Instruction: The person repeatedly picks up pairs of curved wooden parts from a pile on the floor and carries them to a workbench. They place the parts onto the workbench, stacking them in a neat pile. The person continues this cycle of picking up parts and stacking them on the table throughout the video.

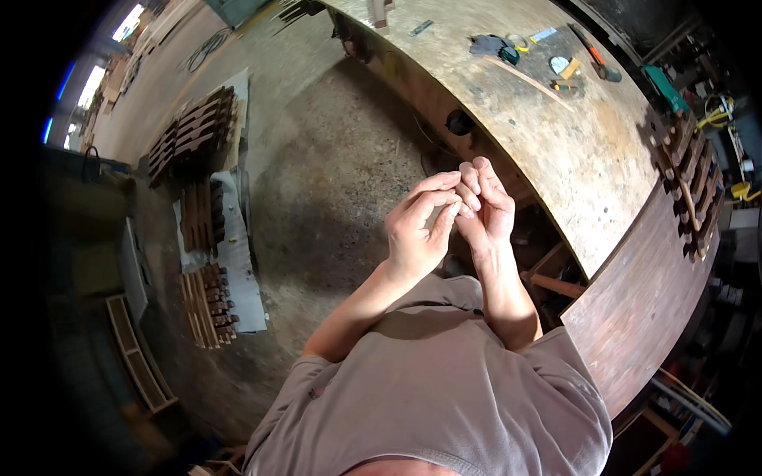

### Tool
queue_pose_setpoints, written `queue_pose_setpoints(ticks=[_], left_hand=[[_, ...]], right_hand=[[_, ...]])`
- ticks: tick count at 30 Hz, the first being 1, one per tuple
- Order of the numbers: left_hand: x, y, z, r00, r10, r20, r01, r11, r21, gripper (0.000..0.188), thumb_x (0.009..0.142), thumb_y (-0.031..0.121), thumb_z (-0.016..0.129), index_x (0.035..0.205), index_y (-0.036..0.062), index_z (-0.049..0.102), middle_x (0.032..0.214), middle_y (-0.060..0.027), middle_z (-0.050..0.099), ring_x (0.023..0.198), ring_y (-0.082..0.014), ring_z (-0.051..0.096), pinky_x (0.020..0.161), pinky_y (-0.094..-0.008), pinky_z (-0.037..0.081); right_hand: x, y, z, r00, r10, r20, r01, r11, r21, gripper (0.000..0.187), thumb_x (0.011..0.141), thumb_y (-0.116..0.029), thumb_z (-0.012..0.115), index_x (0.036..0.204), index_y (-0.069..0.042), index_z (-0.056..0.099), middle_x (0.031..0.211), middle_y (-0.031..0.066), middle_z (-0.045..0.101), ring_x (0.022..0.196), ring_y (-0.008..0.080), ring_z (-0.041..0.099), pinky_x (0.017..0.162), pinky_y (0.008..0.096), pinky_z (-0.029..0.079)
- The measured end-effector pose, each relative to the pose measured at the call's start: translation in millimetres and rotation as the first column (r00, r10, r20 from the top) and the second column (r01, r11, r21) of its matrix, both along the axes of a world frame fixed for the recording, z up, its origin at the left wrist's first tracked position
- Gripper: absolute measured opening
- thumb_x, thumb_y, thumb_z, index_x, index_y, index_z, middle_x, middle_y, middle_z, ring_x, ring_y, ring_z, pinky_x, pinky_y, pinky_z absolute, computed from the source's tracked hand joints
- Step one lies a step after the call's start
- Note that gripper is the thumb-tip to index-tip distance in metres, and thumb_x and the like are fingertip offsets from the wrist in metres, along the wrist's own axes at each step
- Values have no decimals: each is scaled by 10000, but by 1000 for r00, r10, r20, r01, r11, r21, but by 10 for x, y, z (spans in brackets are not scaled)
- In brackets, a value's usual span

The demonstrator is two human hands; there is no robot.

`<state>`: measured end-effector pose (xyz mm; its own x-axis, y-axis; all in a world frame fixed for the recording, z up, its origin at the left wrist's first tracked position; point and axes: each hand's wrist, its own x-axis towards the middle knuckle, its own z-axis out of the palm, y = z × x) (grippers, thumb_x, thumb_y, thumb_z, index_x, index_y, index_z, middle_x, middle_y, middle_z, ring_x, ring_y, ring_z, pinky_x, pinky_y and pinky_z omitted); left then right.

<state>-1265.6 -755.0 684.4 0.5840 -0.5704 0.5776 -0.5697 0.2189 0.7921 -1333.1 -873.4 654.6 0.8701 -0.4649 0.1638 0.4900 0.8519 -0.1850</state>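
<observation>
My left hand and my right hand meet in front of my body, beside the near edge of the wooden workbench. The left fingers are bent toward the thumb, their tips against the right hand's fingers. On the right hand the fingers are curled and pressed together, palm turned partly up. Anything pinched between the fingertips is hidden or too small to make out. Neither hand touches the bench.
On the bench lie a hammer with an orange-and-black handle, a dark glove and a thin wood strip. Dark shaped wooden pieces are stacked at right. More wooden pieces rest on floor sheets at left.
</observation>
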Motion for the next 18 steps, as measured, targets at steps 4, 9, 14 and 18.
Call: queue_pose_setpoints(ticks=[4, 9, 14, 18], left_hand=[[233, 543, -61, 989, 149, 5, -149, 988, -30, 117, 850, -59, 721, 921, 3, 652, 1159, -154, 708, 1003, -235, 712, 859, -323, 575], [627, 1495, -931, 929, 360, -85, -331, 911, 246, 452, 872, 4, 662, 1320, 45, 628, 1242, -176, 680, 1134, -347, 667, 975, -414, 542], [865, 2940, -1861, 688, 664, -292, -457, 709, 537, 318, 917, 76, 597, 1227, 47, 666, 952, -150, 757, 909, -279, 742, 822, -373, 571], [1015, 3701, -2339, 415, 827, -380, -505, 556, 660, 220, 971, 190, 547, 997, 19, 682, 776, -147, 721, 779, -267, 737, 725, -386, 561]], right_hand=[[204, 309, -73, 983, 87, -164, -103, 990, -93, 250, 944, -165, 688, 1119, -51, 551, 786, -27, 391, 609, 70, 363, 489, 214, 269], [478, 299, -1329, 721, -307, -621, -275, 697, -663, 421, 881, -11, 666, 1282, -58, 546, 849, -5, 567, 641, 83, 505, 512, 212, 373], [460, 315, -2813, 483, -304, -821, -692, 442, -571, 491, 863, -14, 679, 1339, -17, 559, 927, 81, 698, 740, 153, 639, 635, 261, 519], [149, 302, -3573, 112, -492, -863, -923, 271, -274, 317, 826, -96, 718, 1104, 53, 691, 709, 120, 690, 603, 248, 680, 567, 336, 539]])
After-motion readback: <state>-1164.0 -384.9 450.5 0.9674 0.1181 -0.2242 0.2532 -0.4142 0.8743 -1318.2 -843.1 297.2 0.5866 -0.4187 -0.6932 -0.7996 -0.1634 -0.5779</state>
